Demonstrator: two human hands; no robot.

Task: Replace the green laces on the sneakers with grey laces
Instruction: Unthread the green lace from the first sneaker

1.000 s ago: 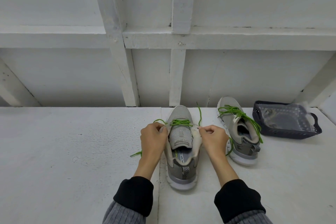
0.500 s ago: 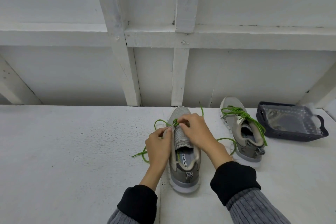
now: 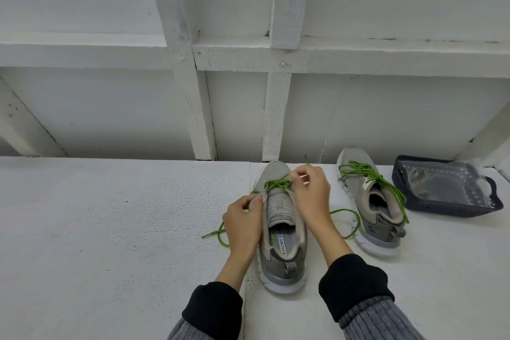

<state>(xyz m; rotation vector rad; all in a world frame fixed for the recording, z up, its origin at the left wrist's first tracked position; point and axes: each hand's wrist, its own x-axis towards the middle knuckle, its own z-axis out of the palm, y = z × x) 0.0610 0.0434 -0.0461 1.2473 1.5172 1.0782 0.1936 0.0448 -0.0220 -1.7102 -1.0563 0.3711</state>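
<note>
**Both hands at the green lace of the near sneaker**

The near sneaker (image 3: pixel 278 229) stands on the white counter (image 3: pixel 110 229), heel toward the person and toe toward the back wall. Its green lace (image 3: pixel 276 183) remains threaded only across the eyelets nearest the toe; the grey tongue lies bare below that. One loose end of the lace trails out to the left of the shoe and curls on the counter, and another loops on the counter between the two shoes.

The right hand (image 3: pixel 310 196) reaches over the front of this sneaker, its thumb and fingers pinching the lace at the crossing, so its grip is narrow and holding the lace. The left hand (image 3: pixel 242 215) sits against the left side of the shoe, fingers curled, pinching the upper's edge by the eyelets; whether the lace is also in that grip cannot be told.

The second sneaker (image 3: pixel 369 201) stands just to the right, apart from the first and angled a little. Its own green lace (image 3: pixel 372 176) is loosened, piled over the front, with a strand running along the collar toward the heel.

Farther right, near the counter's far corner, is a dark basket (image 3: pixel 414 196) with a clear plastic bag (image 3: pixel 447 182) inside; what the bag holds is too blurred to tell.

Both forearms wear black cuffs over grey ribbed sleeves.
</note>
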